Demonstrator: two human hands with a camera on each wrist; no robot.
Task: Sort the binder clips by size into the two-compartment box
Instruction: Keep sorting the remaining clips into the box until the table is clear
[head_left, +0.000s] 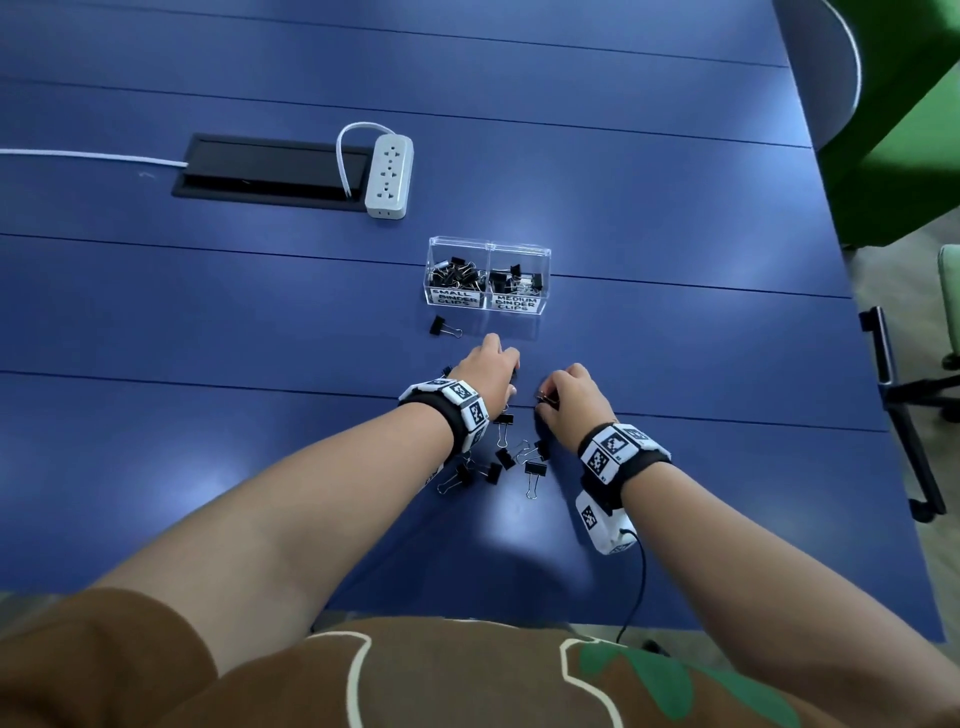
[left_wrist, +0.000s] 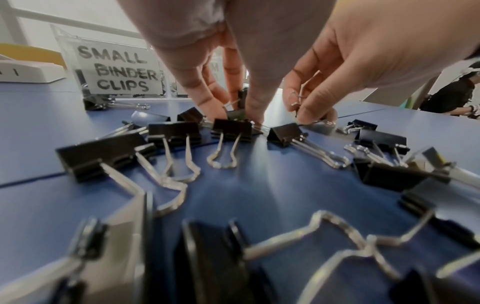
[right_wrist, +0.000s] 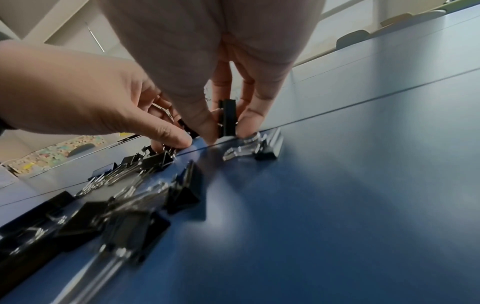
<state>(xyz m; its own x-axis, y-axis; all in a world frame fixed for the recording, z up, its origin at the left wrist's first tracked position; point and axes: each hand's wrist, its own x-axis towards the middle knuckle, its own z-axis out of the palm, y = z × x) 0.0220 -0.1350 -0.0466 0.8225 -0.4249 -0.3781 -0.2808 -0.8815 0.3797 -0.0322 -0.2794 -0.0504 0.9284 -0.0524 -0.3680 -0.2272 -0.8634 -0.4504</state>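
Note:
A clear two-compartment box (head_left: 487, 244) stands on the blue table; its left half is labelled SMALL BINDER CLIPS (left_wrist: 116, 72) and its right half MEDIUM, and each holds several black clips. Just in front of the box my left hand (head_left: 506, 375) pinches a black clip (left_wrist: 237, 113) low over the table. Beside it, my right hand (head_left: 549, 396) pinches another black clip (right_wrist: 228, 117) that stands upright on the surface. Several loose clips (head_left: 506, 457) lie scattered between my wrists. One more clip (head_left: 444, 327) lies alone by the box's left front corner.
A white power strip (head_left: 389, 176) and a black cable hatch (head_left: 270, 174) lie at the back left. The table's right edge (head_left: 852, 322) runs close by, with a dark chair frame (head_left: 893, 405) and a green seat (head_left: 904, 119) beyond it.

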